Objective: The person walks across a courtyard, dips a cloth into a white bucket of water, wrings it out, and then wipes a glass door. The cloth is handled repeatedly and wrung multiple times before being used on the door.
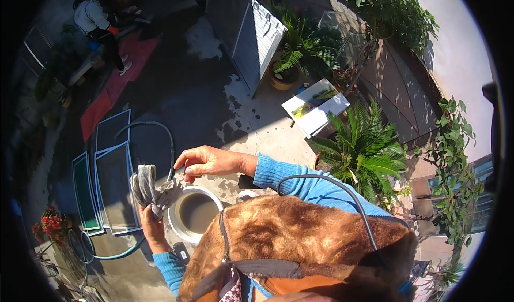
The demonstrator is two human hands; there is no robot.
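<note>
A bunched grey cloth [146,187] is gripped in my left hand [153,227], which holds it up at the left edge of a white bucket [172,217]. Murky brownish water [197,212] stands in the bucket. My right hand [211,161] is above and to the right of the cloth, apart from it, over the far side of the bucket. Its fingers are bent and spread a little, with nothing seen in them.
Framed window screens [116,185] and a hose [172,141] lie on the ground at the left. A white board [316,107], a potted cycad [357,153] and a leaning metal panel [257,44] stand at the right and beyond. Another person [96,24] is far off at the upper left.
</note>
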